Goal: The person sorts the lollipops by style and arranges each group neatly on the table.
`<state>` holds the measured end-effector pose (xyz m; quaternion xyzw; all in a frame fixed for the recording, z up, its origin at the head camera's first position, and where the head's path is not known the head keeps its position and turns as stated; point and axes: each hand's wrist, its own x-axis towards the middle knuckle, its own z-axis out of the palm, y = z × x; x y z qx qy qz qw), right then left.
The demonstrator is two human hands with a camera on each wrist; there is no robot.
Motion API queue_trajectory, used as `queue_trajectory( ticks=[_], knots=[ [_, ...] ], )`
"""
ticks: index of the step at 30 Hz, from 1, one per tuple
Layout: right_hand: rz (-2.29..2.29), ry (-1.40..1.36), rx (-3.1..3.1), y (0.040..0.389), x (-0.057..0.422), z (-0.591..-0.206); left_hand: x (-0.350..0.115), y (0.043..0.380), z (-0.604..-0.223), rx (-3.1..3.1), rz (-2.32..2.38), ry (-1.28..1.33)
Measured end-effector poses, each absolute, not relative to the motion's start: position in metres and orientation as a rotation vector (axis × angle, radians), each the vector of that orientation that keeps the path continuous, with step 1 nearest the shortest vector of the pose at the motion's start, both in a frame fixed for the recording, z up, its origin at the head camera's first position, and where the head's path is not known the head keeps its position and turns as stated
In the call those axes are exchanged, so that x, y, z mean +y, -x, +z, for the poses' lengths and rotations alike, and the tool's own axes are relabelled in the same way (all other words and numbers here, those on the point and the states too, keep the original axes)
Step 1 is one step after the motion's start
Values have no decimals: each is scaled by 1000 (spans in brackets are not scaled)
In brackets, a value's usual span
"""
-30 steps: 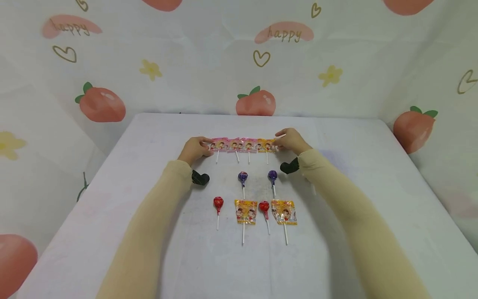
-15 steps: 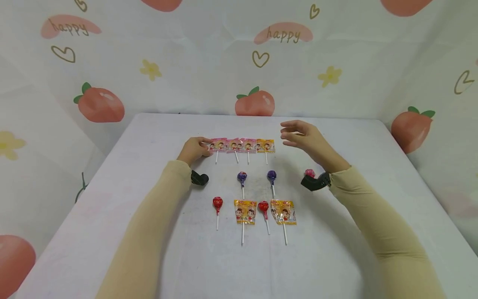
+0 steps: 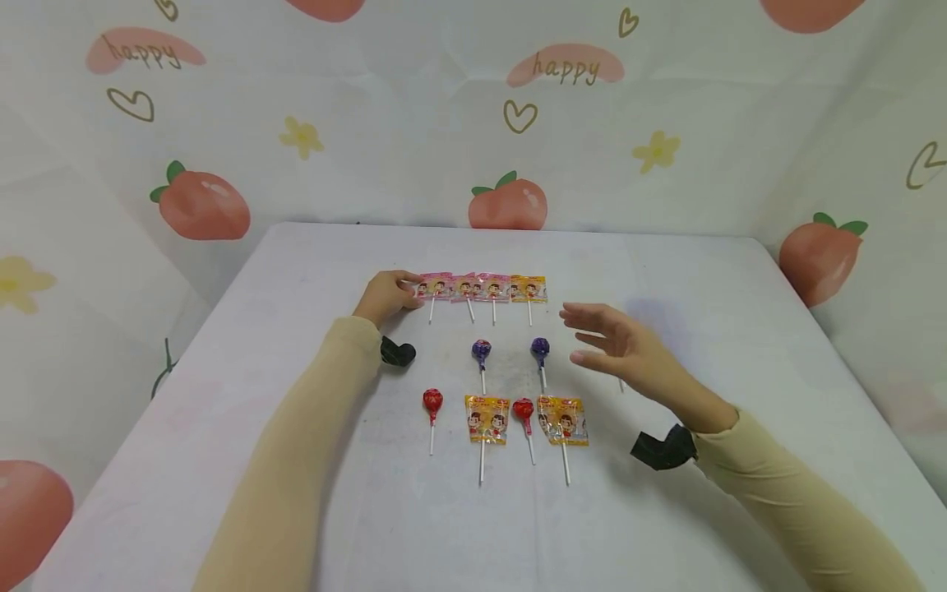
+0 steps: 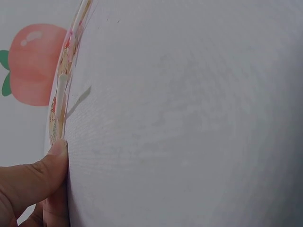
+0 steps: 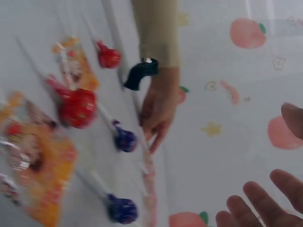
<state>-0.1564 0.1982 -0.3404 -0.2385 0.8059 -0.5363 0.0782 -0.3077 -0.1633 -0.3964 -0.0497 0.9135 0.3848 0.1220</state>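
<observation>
Near the back of the table, my left hand (image 3: 385, 298) pinches the left edge of a pink-wrapped lollipop (image 3: 436, 286). Its thumb (image 4: 52, 168) lies against the wrapper end in the left wrist view. Two more pink-wrapped lollipops (image 3: 479, 288) and a yellow-wrapped lollipop (image 3: 528, 289) continue that row, sticks toward me, wrappers side by side. My right hand (image 3: 629, 349) hovers to the right with fingers spread and holds nothing. Beneath it a white lollipop stick (image 3: 622, 385) shows; the hand hides the candy end.
Two purple lollipops (image 3: 481, 352) lie in the middle row. Closer to me are a red lollipop (image 3: 432, 400), a yellow-wrapped lollipop (image 3: 487, 421), another red lollipop (image 3: 524, 409) and another yellow-wrapped lollipop (image 3: 564, 421). A printed cloth (image 3: 414, 107) hangs behind the white table (image 3: 444, 526).
My right hand has let go of the yellow-wrapped lollipop at the row's right end, lifted, and come back toward me and rightward. The left hand stays in place.
</observation>
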Motion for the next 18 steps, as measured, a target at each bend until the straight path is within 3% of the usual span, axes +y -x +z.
queue_trajectory(
  ticks=[4,18],
  knots=[
    [-1505,769,2430,142,201,-358,-164,307,-396,2671,1131,136],
    [-1247,561,2417,117,205,-401,-164,306,-395,2665,1135,122]
  ],
)
